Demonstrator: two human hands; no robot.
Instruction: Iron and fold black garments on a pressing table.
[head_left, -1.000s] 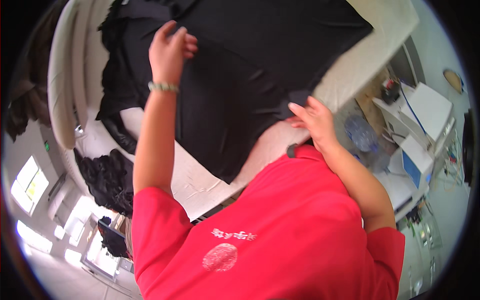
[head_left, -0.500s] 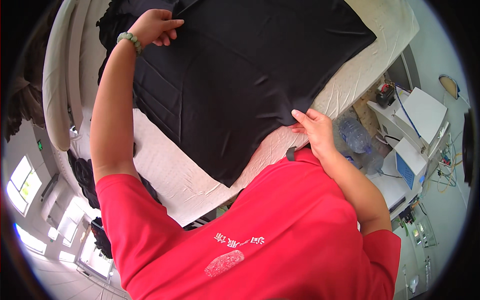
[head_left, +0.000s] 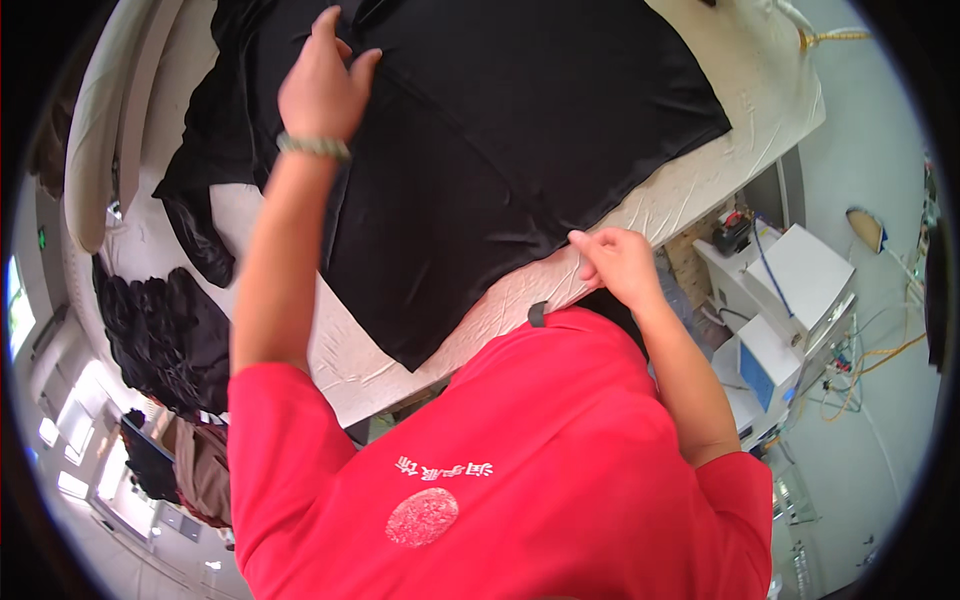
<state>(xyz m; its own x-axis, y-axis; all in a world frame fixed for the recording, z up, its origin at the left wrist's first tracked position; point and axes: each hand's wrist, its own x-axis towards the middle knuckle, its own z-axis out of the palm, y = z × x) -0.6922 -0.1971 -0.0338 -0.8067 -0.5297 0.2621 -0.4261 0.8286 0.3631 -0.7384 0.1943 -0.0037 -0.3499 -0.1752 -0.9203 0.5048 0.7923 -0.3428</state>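
A large piece of black fabric (head_left: 480,130) lies spread over the pale covered table (head_left: 345,370), with fine creases and a seam-like line running across it. My left hand (head_left: 322,95) is over its upper left part, thumb and forefinger apart, slightly blurred. Whether its fingertips touch the cloth I cannot tell. At the near right edge, my right hand (head_left: 622,265) pinches the border of the fabric between thumb and fingers. A pointed corner of the cloth reaches toward my body, and a narrow black strip hangs down at the left.
A long padded board (head_left: 95,150) stands along the left side. Gathered black cloth (head_left: 165,335) and brown clothes (head_left: 205,465) are at the lower left. White equipment (head_left: 800,270) with cables stands right of the table, beside a small black and red device (head_left: 733,232).
My left hand has gone from closed fingers to spread ones and shifted slightly right. The right hand keeps its pinch. The whole view has shifted, showing more black cloth at the left.
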